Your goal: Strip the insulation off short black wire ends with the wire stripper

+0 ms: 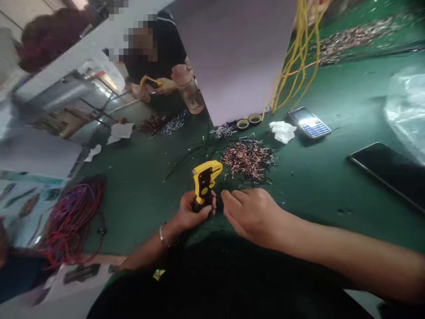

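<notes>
The left hand's fingers (213, 204) were wrapped around the dark lower grip of a yellow-and-black, pistol-shaped hand tool (205, 179), the thumb lying across its base in the left hand (191, 215). The right hand's fingers were curled together just beside it, apart from the tool; whether they pinched anything thin could not be told, as the right hand (255, 215) hid its own grip. The tool stood nearly upright above the table, its yellow head uppermost and turned toward the right. It looked stiff and hard-shelled, probably of moderate weight, light enough for one hand, and not fragile; the grip seemed the sound place to hold it, with fingertips best kept away from the notched head. Just beyond lay a loose heap of short, copper-coloured wire offcuts (249, 159), each likely light and springy, easier to pinch singly by an end than to scoop. Farther out on the dark green tabletop (139, 177) were a crumpled white tissue (283, 132), a silver keypad phone (310, 122) and a tangled bundle of red and blue wires (73, 217). Across the table, a co-worker's hands held a similar yellow-and-black tool (152, 82).
</notes>
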`<state>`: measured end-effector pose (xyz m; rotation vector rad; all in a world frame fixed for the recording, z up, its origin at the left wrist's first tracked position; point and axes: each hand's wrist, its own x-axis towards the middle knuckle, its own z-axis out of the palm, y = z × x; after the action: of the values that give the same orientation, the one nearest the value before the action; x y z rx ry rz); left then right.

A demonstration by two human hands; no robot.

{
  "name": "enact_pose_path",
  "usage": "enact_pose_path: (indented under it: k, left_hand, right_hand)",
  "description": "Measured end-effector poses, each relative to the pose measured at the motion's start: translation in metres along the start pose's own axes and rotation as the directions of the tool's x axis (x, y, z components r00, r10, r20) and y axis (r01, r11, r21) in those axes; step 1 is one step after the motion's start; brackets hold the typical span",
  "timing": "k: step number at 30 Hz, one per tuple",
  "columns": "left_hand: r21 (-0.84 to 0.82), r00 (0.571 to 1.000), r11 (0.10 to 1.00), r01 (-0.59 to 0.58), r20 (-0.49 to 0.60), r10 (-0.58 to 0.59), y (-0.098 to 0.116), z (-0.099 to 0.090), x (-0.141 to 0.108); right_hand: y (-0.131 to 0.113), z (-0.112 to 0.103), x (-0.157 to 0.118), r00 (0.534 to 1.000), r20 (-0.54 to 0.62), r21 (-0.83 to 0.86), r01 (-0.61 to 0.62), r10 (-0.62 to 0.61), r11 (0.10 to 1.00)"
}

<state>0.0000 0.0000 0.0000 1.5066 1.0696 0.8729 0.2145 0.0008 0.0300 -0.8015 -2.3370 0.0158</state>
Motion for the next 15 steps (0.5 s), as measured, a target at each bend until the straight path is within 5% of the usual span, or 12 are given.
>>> enact_pose_path:
  k: [15]
  left_hand:
    - [-0.091, 0.970, 0.975, 0.202, -0.117, -0.212, -0.0088, 0.0045, -0.0052]
  right_hand:
    - [0.0029, 0.0023, 0.0019, 0.994, 0.033, 0.051, -0.101, 0.099, 0.994]
